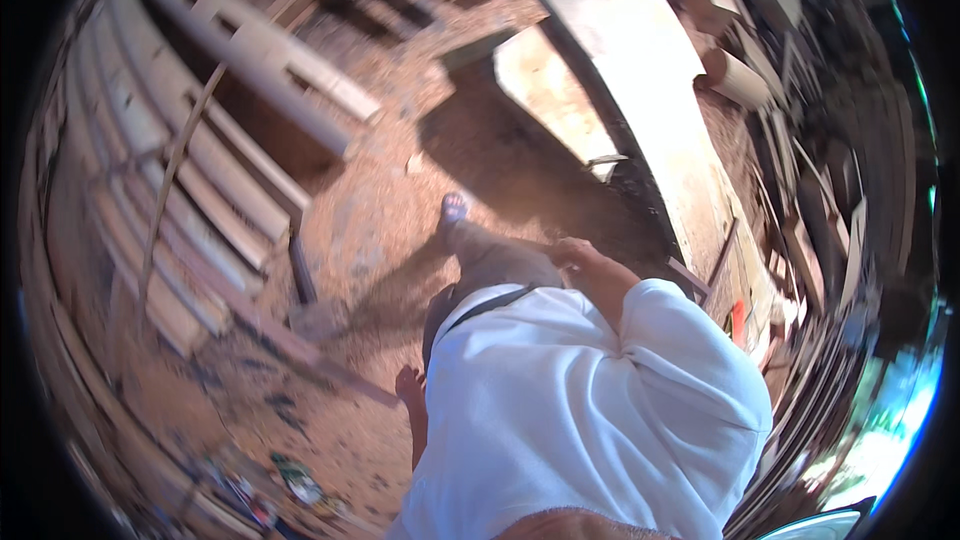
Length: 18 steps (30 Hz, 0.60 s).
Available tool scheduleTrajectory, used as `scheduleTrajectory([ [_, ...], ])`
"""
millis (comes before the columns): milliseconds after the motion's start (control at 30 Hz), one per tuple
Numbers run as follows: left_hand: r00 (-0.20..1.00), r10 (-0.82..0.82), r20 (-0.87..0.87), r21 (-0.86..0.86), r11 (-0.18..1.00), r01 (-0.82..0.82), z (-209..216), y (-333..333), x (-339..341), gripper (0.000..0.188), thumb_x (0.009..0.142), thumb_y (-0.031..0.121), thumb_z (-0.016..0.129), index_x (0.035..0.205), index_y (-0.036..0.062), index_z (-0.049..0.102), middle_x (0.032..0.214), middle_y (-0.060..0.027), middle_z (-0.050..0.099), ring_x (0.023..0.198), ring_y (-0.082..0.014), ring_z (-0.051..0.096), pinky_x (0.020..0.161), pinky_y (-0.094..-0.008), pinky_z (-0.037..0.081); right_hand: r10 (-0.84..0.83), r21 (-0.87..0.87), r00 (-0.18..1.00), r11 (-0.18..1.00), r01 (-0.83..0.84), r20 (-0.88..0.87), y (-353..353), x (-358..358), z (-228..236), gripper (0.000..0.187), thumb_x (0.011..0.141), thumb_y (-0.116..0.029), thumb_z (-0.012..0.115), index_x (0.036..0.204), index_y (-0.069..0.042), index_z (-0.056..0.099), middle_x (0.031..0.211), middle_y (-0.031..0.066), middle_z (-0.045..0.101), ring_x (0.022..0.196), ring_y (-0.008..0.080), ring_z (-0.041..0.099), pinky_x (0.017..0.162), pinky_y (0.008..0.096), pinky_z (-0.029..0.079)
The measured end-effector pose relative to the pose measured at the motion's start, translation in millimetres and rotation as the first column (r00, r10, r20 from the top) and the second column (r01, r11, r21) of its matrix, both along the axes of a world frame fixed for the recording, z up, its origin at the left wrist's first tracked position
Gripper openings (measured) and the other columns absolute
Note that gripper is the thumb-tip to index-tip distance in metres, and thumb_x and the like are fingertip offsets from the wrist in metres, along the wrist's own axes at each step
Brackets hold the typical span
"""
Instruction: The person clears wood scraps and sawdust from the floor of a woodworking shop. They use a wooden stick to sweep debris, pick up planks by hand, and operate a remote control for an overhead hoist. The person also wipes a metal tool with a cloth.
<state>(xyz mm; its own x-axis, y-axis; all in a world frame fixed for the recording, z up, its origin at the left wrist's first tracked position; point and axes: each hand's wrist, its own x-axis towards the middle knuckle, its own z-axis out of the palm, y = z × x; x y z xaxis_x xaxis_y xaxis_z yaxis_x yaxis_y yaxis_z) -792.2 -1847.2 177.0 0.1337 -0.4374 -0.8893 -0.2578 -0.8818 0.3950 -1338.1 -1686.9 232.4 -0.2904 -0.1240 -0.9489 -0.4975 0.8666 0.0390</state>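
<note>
My left hand hangs low at my left side, beside my shirt and over the reddish ground. No object shows in it, but its fingers are small and blurred. In front of my right thigh is my right hand, the arm bent out of a white sleeve. Its fingers are smeared and partly turned away, so their pose is unclear. Nearest to this hand are my dark trousers. One foot in a sandal is out ahead of me on the ground.
Long timber beams, some with cut slots, lie at the left. A large pale, brightly lit slab stands ahead to the right, casting a shadow. Stacked wood pieces crowd the right side. Litter lies at the lower left.
</note>
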Motion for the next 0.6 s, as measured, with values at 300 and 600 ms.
scheduleTrajectory([
  [300,0.805,-0.592,-0.033,-0.275,0.78,0.563,65,-212,-227,0.037,0.103,0.029,0.064,0.128,0.001,0.063,0.103,-0.0094,0.069,0.089,-0.0189,0.067,0.075,-0.0345,0.056,-0.472,-0.247,0.864,0.871,0.426,-0.174,-29,-69,34,0.056,0.08,-0.046,0.079,0.122,-0.01,0.069,0.114,0.0178,0.075,0.11,0.0364,0.071,0.091,0.046,0.058],
  [600,0.727,-0.669,-0.158,-0.207,0.742,0.638,49,-349,-335,0.032,0.105,0.025,0.063,0.131,0.0062,0.06,0.102,-0.006,0.067,0.075,-0.0141,0.063,0.058,-0.0291,0.051,-0.978,-0.593,0.164,0.057,0.803,0.128,-73,-84,77,0.04,0.09,-0.033,0.076,0.11,0.0,0.065,0.076,0.0086,0.066,0.058,0.0175,0.063,0.047,0.0336,0.05],
])
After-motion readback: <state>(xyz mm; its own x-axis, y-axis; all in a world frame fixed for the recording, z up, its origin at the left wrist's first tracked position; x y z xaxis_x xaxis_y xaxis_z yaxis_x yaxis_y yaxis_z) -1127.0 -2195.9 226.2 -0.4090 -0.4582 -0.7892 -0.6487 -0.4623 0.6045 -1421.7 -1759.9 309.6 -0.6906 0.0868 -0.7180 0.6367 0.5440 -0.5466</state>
